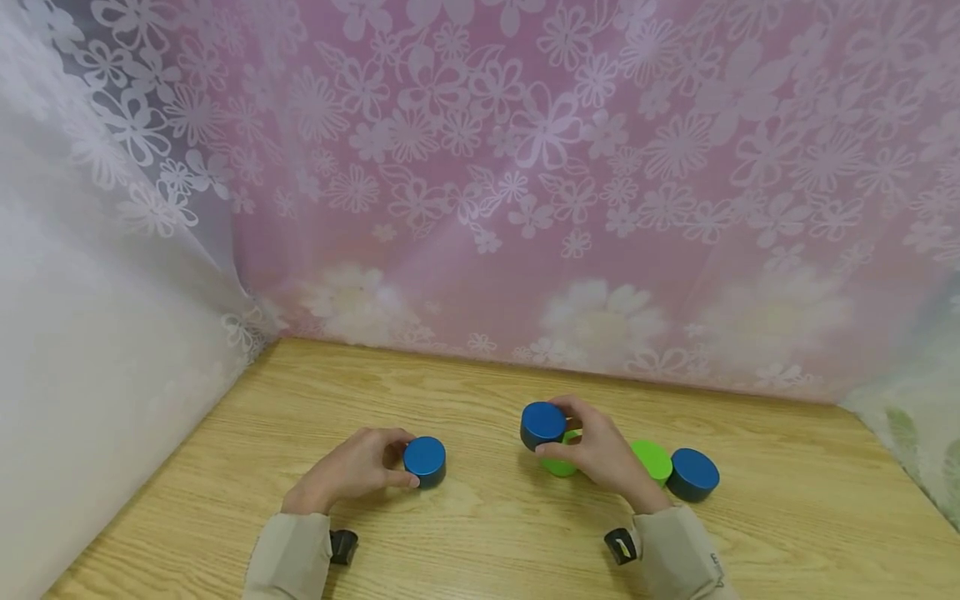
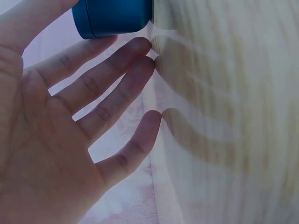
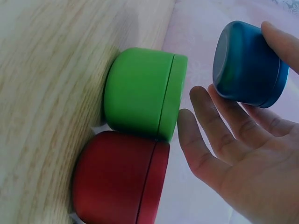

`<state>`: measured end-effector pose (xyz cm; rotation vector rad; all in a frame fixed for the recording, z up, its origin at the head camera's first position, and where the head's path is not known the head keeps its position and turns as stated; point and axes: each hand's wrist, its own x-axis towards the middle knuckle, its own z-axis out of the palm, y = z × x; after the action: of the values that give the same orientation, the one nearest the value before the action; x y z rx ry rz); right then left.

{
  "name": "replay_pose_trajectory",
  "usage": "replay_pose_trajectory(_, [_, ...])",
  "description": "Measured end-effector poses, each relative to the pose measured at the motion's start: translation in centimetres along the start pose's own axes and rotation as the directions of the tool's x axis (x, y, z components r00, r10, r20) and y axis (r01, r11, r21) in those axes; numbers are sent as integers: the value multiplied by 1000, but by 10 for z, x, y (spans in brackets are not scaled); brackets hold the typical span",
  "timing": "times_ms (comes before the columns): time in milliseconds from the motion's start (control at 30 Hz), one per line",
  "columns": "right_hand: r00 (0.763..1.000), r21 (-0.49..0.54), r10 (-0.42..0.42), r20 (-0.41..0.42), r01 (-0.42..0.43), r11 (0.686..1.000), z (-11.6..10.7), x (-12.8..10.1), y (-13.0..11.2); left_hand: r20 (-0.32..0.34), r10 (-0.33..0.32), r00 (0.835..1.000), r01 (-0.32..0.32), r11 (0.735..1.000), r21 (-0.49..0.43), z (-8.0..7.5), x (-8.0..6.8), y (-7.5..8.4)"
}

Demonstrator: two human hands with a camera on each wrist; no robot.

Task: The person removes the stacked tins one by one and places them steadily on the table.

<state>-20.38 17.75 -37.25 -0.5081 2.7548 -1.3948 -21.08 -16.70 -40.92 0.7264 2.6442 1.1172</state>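
On the table, a small round blue tin (image 1: pixel 425 460) stands at the left hand's (image 1: pixel 348 468) fingertips; thumb and index finger pinch its sides. In the left wrist view the other fingertips (image 2: pixel 142 46) touch the table beside that blue tin (image 2: pixel 114 16). My right hand (image 1: pixel 600 454) holds another blue tin (image 1: pixel 542 423) between thumb and fingers, off the table. Partly hidden below it is a green tin (image 1: pixel 558 467). In the right wrist view a lidded green tin (image 3: pixel 140 91) touches a red tin (image 3: pixel 119 179); the hand covers the red one in the head view.
To the right of the right wrist, a second green tin (image 1: pixel 654 461) stands against a further blue tin (image 1: pixel 693 475). The wooden table (image 1: pixel 480 533) ends at a pink flowered curtain (image 1: pixel 480 208) behind and a white cloth (image 1: pixel 97 333) on the left.
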Motion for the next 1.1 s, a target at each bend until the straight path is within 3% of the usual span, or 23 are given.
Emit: replay_pose_trajectory(1100, [999, -8, 46, -8, -46, 999, -25, -9, 13, -8, -13, 1000, 13, 1000, -19, 0, -2, 3])
